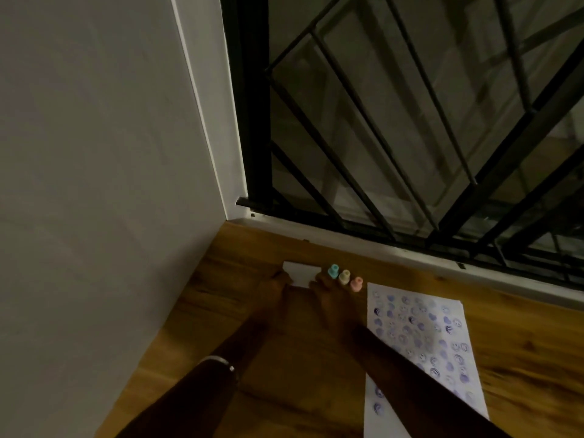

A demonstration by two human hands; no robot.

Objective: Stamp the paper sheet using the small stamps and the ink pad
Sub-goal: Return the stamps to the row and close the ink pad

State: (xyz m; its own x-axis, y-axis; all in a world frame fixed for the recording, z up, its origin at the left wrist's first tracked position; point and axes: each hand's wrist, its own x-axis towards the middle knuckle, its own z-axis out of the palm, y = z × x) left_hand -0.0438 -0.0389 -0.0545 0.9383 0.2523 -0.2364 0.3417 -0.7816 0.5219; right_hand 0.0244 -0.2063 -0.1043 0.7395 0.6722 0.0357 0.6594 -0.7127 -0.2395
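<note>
A white ink pad case lies on the wooden table near the wall. My left hand grips its left edge and my right hand grips its right edge; the pad's near side is hidden by my fingers. Right beside my right hand stand three small stamps in a row: a teal stamp, a yellow stamp and a pink stamp. The white paper sheet, covered with several purple stamped marks, lies to the right; my right forearm crosses its near left corner.
A grey wall closes off the left side. A window with a black metal grille and a white sill runs along the table's far edge. A bracelet sits on my left wrist.
</note>
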